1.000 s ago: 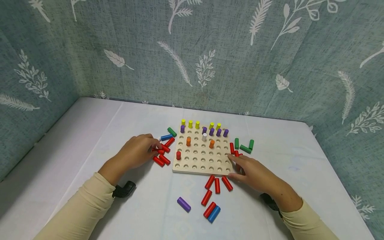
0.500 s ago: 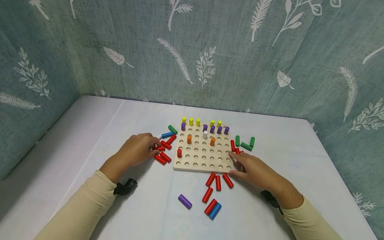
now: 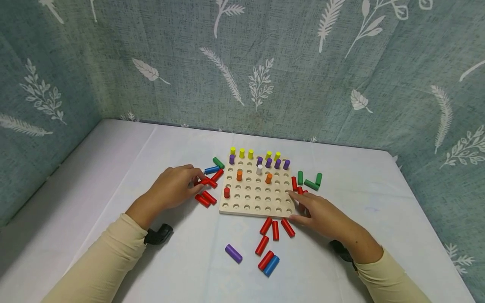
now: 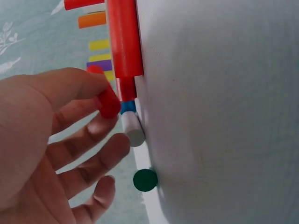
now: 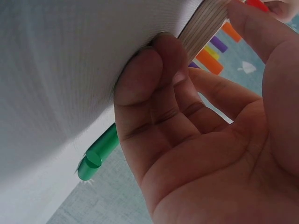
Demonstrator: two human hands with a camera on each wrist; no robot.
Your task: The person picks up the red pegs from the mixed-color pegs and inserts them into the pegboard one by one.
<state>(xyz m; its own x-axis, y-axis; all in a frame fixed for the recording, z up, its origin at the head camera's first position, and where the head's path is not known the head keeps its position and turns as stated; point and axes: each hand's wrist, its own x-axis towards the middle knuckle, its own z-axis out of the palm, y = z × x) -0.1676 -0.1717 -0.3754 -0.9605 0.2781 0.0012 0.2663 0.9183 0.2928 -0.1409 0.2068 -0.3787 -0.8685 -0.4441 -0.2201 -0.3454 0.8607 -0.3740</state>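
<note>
My left hand [image 3: 176,185] is just left of the wooden pegboard [image 3: 246,213] and pinches a red peg [image 4: 108,98] between thumb and index finger; its other fingers are loosely bent. Beneath it lie more loose red pegs [image 3: 206,198]. At the board's near right corner, my right hand [image 3: 322,214] holds the edge, thumb at the front and index finger along the top, the other fingers curled down to the table. Yellow pegs [image 3: 242,153] and purple pegs [image 3: 268,163] stand in the back rows. A white peg [image 3: 259,169], two orange pegs [image 3: 239,175] and one red peg [image 3: 227,192] stand farther forward.
Several red pegs, a blue peg [image 3: 271,266] and a purple peg [image 3: 233,253] lie in front of the board. Green pegs [image 3: 311,184] lie to its right. A blue peg [image 3: 211,170] and a green peg [image 3: 218,163] lie by the back left. A patterned cloth [image 3: 242,84] hangs behind.
The left hand has shifted slightly up and right, and the red peg it pinches now tilts across the other red pegs. The right hand stays at the board's edge.
</note>
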